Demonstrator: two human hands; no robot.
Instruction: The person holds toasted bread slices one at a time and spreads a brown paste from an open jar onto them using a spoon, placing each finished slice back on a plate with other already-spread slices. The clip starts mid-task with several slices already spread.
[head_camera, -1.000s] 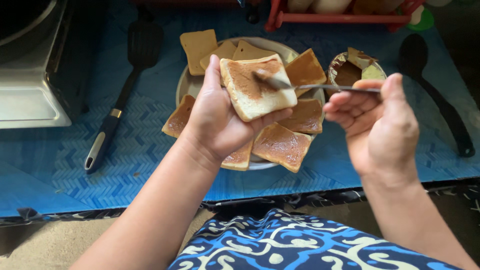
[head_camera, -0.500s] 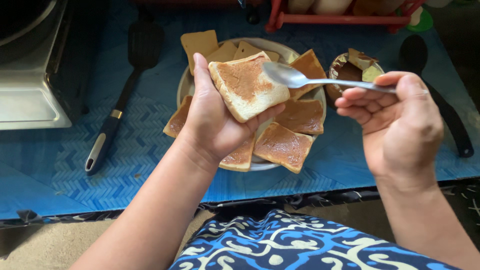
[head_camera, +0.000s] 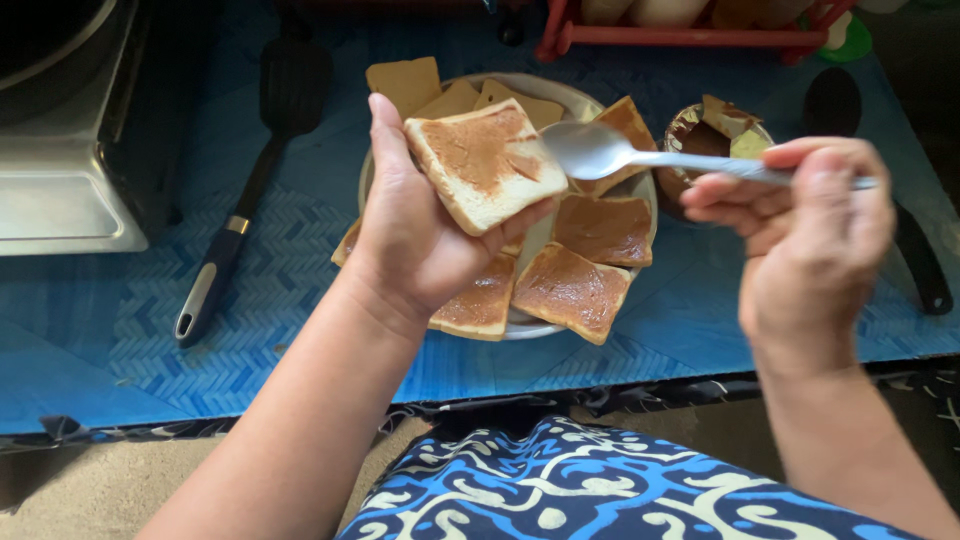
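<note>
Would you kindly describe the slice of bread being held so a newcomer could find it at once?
Start at the round plate of bread on the blue mat. Just above its left side, the left hand holds up one slice of bread, with the spoon in the right hand at its edge. Unlike the plated slices, it is lifted and only partly covered with brown spread.

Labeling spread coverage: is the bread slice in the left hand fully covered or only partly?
Partly. The bread slice in the left hand has brown spread across its upper part; the lower edge is bare white.
</note>
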